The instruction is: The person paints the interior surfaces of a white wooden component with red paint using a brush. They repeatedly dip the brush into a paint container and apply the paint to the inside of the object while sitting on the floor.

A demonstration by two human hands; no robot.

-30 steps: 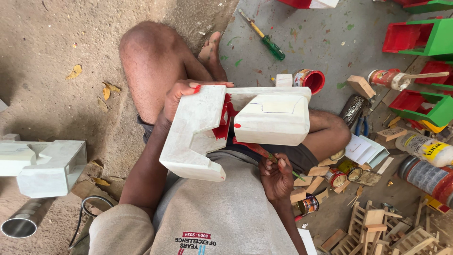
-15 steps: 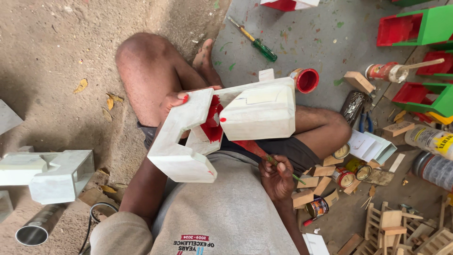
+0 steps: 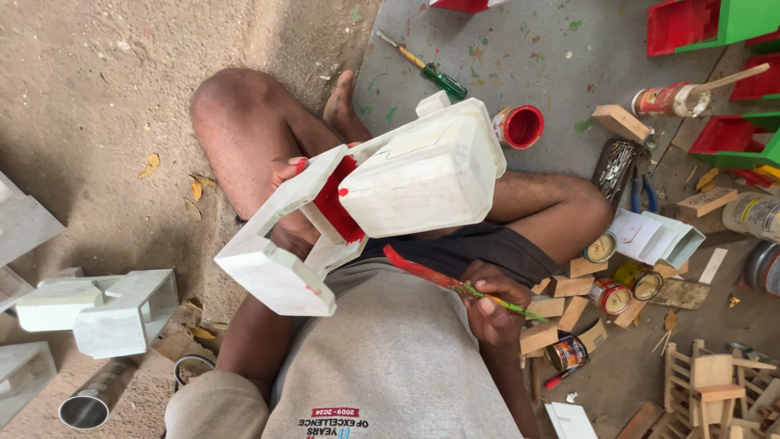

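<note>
A white-primed small wooden chair (image 3: 422, 175) is tipped up over my lap, with fresh red paint on an inner panel (image 3: 335, 203). My left hand (image 3: 286, 172) grips its frame from behind, fingers partly hidden by the wood. My right hand (image 3: 487, 305) holds a thin paintbrush (image 3: 422, 272) by its green-stained handle. The red-loaded bristles point up-left, just under the chair's seat block. An open can of red paint (image 3: 520, 126) stands on the grey floor beyond the chair.
A green-handled screwdriver (image 3: 431, 73) lies on the floor above. Another white chair (image 3: 106, 309) and a metal can (image 3: 89, 402) are at the left. Wood blocks (image 3: 561, 309), small paint tins (image 3: 609, 293), an unpainted mini chair (image 3: 715, 382) and red-green furniture (image 3: 715, 24) crowd the right.
The chair has tilted and swung toward me. My right hand has lifted, bringing the red brush tip into view under the chair.
</note>
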